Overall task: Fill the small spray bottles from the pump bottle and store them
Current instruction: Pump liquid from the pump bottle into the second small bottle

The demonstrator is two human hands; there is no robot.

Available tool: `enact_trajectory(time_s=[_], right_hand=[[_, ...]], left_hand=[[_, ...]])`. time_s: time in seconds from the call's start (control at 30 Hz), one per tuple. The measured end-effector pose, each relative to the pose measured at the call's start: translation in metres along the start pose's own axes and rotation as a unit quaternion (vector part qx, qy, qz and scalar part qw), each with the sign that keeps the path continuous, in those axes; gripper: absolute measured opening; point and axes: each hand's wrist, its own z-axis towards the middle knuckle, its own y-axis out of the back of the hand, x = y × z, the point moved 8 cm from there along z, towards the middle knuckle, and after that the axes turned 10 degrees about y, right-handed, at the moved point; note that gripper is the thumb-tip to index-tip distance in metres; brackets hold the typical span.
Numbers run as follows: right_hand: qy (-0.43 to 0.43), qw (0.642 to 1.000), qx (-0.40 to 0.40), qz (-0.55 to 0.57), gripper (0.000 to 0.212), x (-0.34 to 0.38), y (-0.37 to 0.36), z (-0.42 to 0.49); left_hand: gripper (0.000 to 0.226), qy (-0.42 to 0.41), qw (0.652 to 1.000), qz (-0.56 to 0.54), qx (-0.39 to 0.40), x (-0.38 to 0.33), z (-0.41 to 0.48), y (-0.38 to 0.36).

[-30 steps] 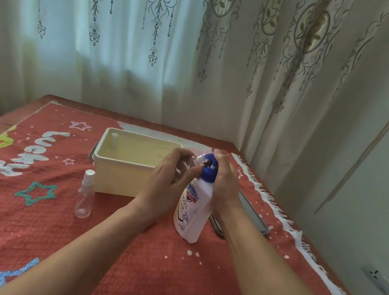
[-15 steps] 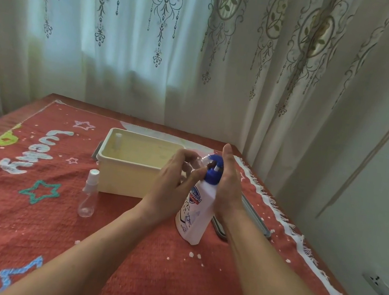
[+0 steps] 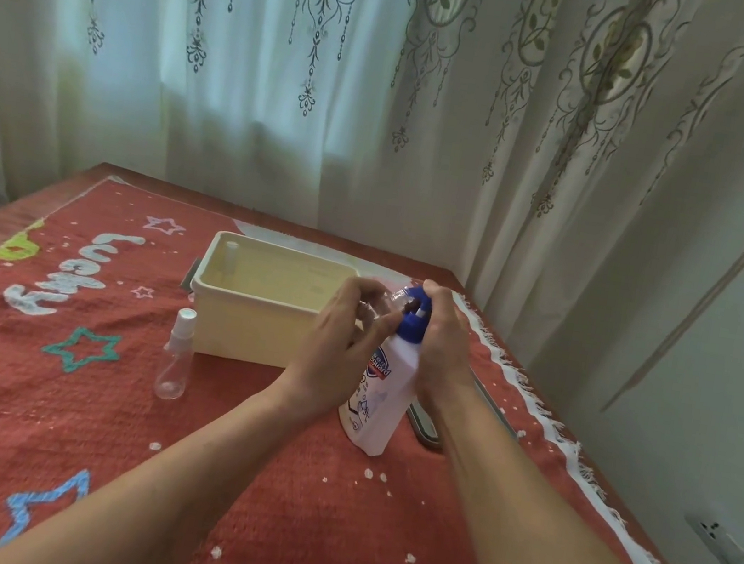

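Press the blue pump head down slowly with the right hand, now curled over it. Hold the open small bottle, gripped in the curled fingers of the left hand, with its mouth right at the nozzle, to avoid spilling. At 5 o'clock of the cream box: the white pump bottle, level hidden. At 9 o'clock of it: 1 capped spray bottle, apparently empty. Inside the box, 10 o'clock corner: 1 more bottle, contents impossible to tell.

Free passage over cloth front-left; spray bottle, box stand behind.
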Motion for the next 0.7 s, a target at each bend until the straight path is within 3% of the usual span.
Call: enact_trajectory(time_s=[0.1,0.23,0.37,0.47,0.57,0.7], right_hand=[[0.004,1.0,-0.005,0.005,0.031,0.0006,0.0002,0.0008],[-0.009,1.0,0.009,0.005,0.049,-0.0023,-0.0026,-0.0025],[-0.002,1.0,0.007,0.003,0.029,0.0011,0.0007,-0.0004],[0.011,1.0,0.007,-0.002,0.032,0.0022,0.0005,0.0003],[-0.001,1.0,0.015,0.003,0.05,0.0011,-0.0028,-0.003],[0.0,1.0,0.003,0.009,0.033,0.0,0.0002,-0.0015]], left_hand=[[0.017,0.009,1.0,-0.025,-0.003,-0.0017,-0.0019,0.0003],[0.018,0.01,0.999,-0.042,-0.006,-0.0068,-0.0024,0.0023],[0.018,0.011,1.0,-0.018,-0.005,-0.0047,-0.0031,0.0009],[0.018,0.011,1.0,-0.013,-0.006,-0.0036,-0.0036,0.0014],[0.018,0.01,1.0,-0.008,-0.003,-0.0025,-0.0029,0.0016],[0.019,0.005,1.0,0.002,-0.005,-0.0038,-0.0016,0.0029]])
